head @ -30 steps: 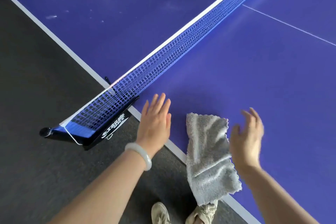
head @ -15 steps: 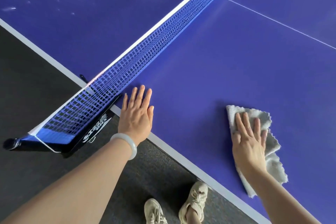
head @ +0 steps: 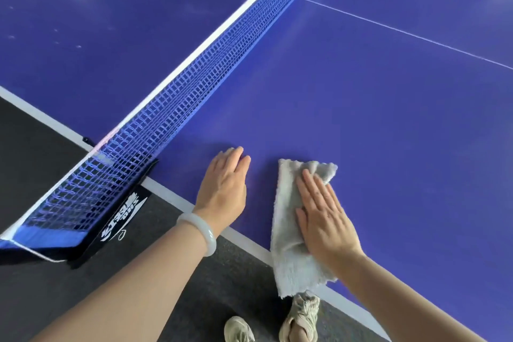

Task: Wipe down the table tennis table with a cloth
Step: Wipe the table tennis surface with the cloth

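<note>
A grey fluffy cloth (head: 288, 233) lies on the blue table tennis table (head: 388, 125) at its near edge, with its lower end hanging over the white border line. My right hand (head: 323, 215) presses flat on the cloth with straight fingers. My left hand (head: 223, 189) rests flat on the bare table surface just left of the cloth, a pale bangle on its wrist.
The blue net (head: 194, 83) runs diagonally from the far right to its black clamp post (head: 119, 216) at the table's near-left edge, close to my left hand. Dark grey floor (head: 41, 175) lies below the edge. My two shoes (head: 299, 319) show at the bottom.
My right hand has slid the cloth leftward along the table edge, back toward my left hand. My left hand stays flat on the table near the net.
</note>
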Available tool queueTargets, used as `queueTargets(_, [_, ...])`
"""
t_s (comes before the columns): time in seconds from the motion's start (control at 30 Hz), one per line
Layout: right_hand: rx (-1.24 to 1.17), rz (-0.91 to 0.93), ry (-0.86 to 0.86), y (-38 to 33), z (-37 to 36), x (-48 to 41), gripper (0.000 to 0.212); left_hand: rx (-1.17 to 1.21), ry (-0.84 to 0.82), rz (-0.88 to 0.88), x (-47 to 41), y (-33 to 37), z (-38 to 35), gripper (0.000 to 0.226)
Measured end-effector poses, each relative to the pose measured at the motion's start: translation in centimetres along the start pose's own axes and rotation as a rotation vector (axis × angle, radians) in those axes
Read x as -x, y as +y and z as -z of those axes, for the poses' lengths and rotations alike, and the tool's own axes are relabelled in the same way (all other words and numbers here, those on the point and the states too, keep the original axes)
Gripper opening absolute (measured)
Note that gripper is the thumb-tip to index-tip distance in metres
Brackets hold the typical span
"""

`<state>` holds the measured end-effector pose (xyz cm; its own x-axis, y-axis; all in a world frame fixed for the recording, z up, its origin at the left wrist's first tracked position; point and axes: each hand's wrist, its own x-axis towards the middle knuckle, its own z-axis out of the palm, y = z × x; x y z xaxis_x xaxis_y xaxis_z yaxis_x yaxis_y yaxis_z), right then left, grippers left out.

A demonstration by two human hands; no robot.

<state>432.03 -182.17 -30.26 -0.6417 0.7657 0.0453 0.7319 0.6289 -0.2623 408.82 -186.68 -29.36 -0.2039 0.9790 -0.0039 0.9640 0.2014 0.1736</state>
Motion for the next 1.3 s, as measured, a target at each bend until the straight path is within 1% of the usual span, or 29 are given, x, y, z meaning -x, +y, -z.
queueTargets(0.07, [0.001, -0.277, 0.027, 4.2, 1.3, -0.4, 0.059, -0.013, -0.022, -0.072, -1.1, 2.5, -0.8, 0.052])
queueTargets(0.13, [0.029, -0.501, 0.026, 5.9, 1.6, -1.1, 0.060, -0.023, -0.005, -0.076, -2.8, 4.1, -1.3, 0.053])
queueTargets(0.17, [0.054, -0.569, 0.031, 5.6, 1.4, -1.7, 0.063, -0.025, 0.007, -0.062, -3.8, 4.7, -1.3, 0.054])
queueTargets(0.23, [0.075, -0.631, 0.031, 3.4, 0.6, -2.7, 0.069, -0.022, 0.018, -0.030, -5.9, 5.4, -1.3, 0.055])
queueTargets(0.3, [0.051, -0.646, 0.050, 1.0, -0.1, -3.2, 0.072, -0.051, 0.010, -0.025, -7.9, 5.7, -1.4, 0.056])
queueTargets(0.37, [0.015, -0.597, 0.066, 0.4, -0.5, -3.1, 0.068, -0.073, -0.017, -0.038, -10.0, 6.0, -1.5, 0.056])
queueTargets(0.47, [-0.035, -0.392, 0.096, 2.9, 0.0, -2.7, 0.064, -0.045, -0.049, -0.012, -12.4, 6.8, -2.1, 0.055])
queueTargets(0.53, [-0.037, -0.299, 0.099, 6.1, 0.7, -3.7, 0.054, 0.008, -0.035, 0.047, -13.0, 7.5, -2.6, 0.052])
queueTargets(0.57, [-0.026, -0.314, 0.101, 7.9, 1.2, -4.7, 0.051, 0.023, -0.009, 0.072, -12.9, 7.8, -2.8, 0.051])
queueTargets(0.63, [-0.017, -0.462, 0.135, 11.0, 1.6, -7.0, 0.052, 0.032, 0.053, 0.085, -12.8, 7.9, -3.2, 0.050])
queueTargets(0.7, [-0.018, -0.593, 0.190, 10.7, 1.5, -8.5, 0.054, 0.047, 0.075, 0.087, -12.8, 7.7, -3.4, 0.048])
queueTargets(0.73, [-0.027, -0.577, 0.208, 9.1, 1.1, -8.6, 0.055, 0.051, 0.076, 0.092, -12.8, 7.7, -3.4, 0.048])
queueTargets(0.77, [-0.046, -0.481, 0.216, 7.0, 0.3, -8.4, 0.056, 0.054, 0.074, 0.094, -12.9, 7.7, -3.4, 0.048])
queueTargets(0.8, [-0.067, -0.339, 0.184, 4.9, -0.4, -7.8, 0.056, 0.061, 0.066, 0.094, -13.0, 7.7, -3.3, 0.049])
queueTargets(0.87, [-0.089, -0.045, 0.075, 2.7, -0.9, -6.4, 0.054, 0.074, 0.052, 0.094, -13.1, 7.7, -3.2, 0.049])
queueTargets(0.9, [-0.084, 0.033, 0.036, 3.3, -0.5, -6.3, 0.053, 0.078, 0.058, 0.095, -13.1, 7.6, -3.3, 0.048])
queueTargets(0.93, [-0.084, 0.065, 0.040, 5.1, 0.2, -6.8, 0.052, 0.080, 0.071, 0.094, -13.1, 7.6, -3.3, 0.047])
queueTargets(0.97, [-0.083, 0.027, 0.044, 7.4, 1.2, -7.3, 0.051, 0.080, 0.082, 0.090, -13.0, 7.6, -3.4, 0.046])
queueTargets(1.0, [-0.079, -0.073, 0.049, 10.2, 2.2, -7.9, 0.050, 0.076, 0.091, 0.088, -13.0, 7.5, -3.4, 0.046])
queueTargets(1.03, [-0.056, -0.229, 0.077, 13.3, 3.2, -8.4, 0.049, 0.069, 0.098, 0.090, -12.9, 7.5, -3.5, 0.046])
queueTargets(1.1, [0.001, -0.600, 0.138, 19.3, 4.9, -8.2, 0.050, 0.057, 0.108, 0.091, -12.9, 7.5, -3.6, 0.046])
queueTargets(1.13, [-0.001, -0.766, 0.182, 21.0, 5.3, -7.7, 0.051, 0.052, 0.108, 0.093, -12.9, 7.5, -3.7, 0.046])
queueTargets(1.17, [-0.024, -0.873, 0.223, 21.1, 5.4, -7.1, 0.052, 0.047, 0.105, 0.097, -13.0, 7.5, -3.7, 0.047])
queueTargets(1.2, [-0.027, -0.896, 0.260, 19.5, 4.8, -6.6, 0.053, 0.043, 0.101, 0.099, -13.0, 7.5, -3.6, 0.047])
queueTargets(1.23, [-0.021, -0.843, 0.272, 16.8, 4.0, -5.9, 0.055, 0.039, 0.098, 0.100, -12.9, 7.6, -3.6, 0.047])
queueTargets(1.3, [-0.035, -0.600, 0.219, 11.0, 1.9, -5.0, 0.059, 0.034, 0.083, 0.104, -12.9, 7.7, -3.5, 0.048])
